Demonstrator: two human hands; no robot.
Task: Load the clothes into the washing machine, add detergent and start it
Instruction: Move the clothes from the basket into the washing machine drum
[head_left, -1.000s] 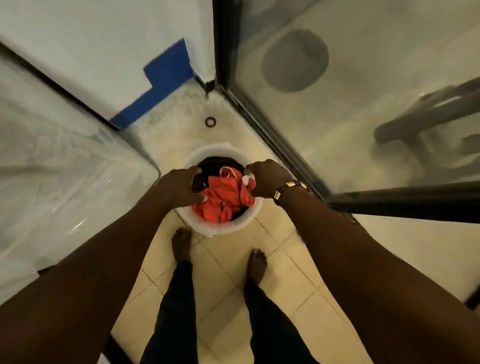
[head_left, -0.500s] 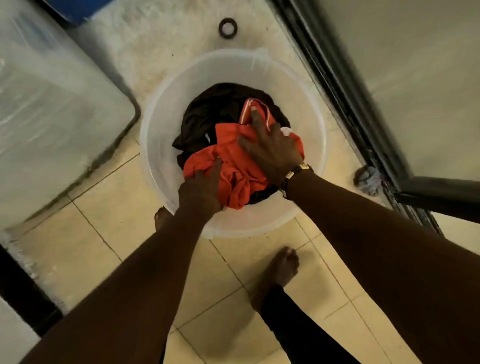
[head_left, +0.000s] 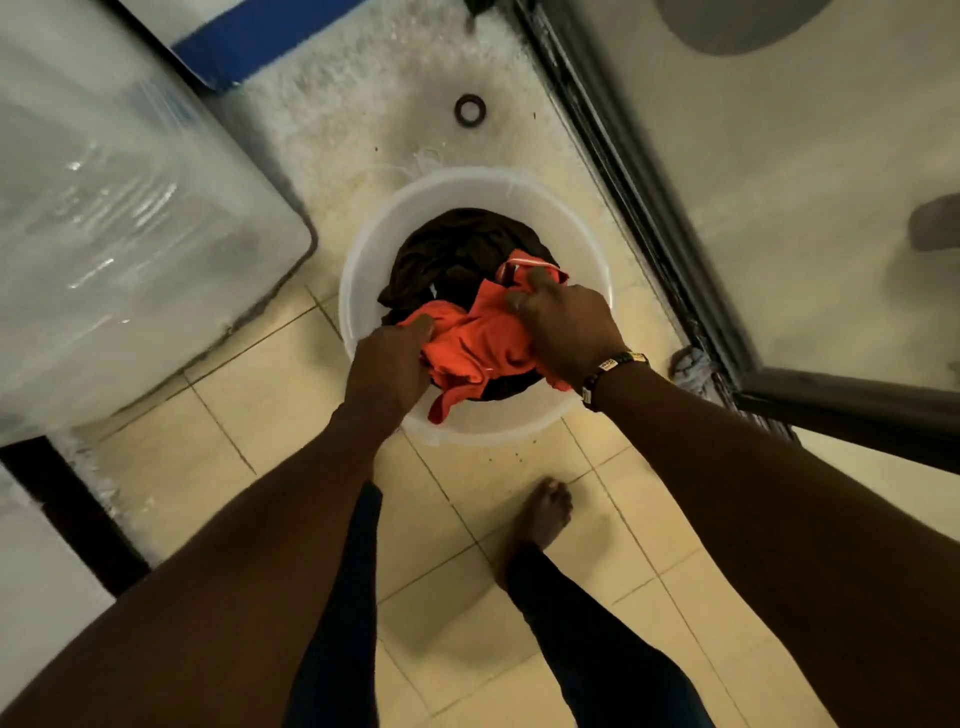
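Now my right hand (head_left: 566, 327), which lay flat on the orange garment (head_left: 483, 348) half a second ago, has its fingers (head_left: 524, 291) curled into the cloth. My left hand (head_left: 389, 364) grips its near edge. It lies on dark clothes (head_left: 457, 254) inside the white bucket (head_left: 363, 275) on the floor.

Basin (head_left: 363, 291) stands on the floor (head_left: 291, 395), centre of scene. Clothes (head_left: 457, 249) lie in it, one garment (head_left: 478, 348) on top at the near side. Left hand (head_left: 389, 364) and right hand (head_left: 566, 327) both grip that garment. Wrapped appliance (head_left: 119, 234) stands left of the basin. Door frame (head_left: 639, 218) runs along the right. A ring (head_left: 470, 109) lies on the floor beyond the basin. A foot (head_left: 543, 512) rests on the floor nearer than the basin.
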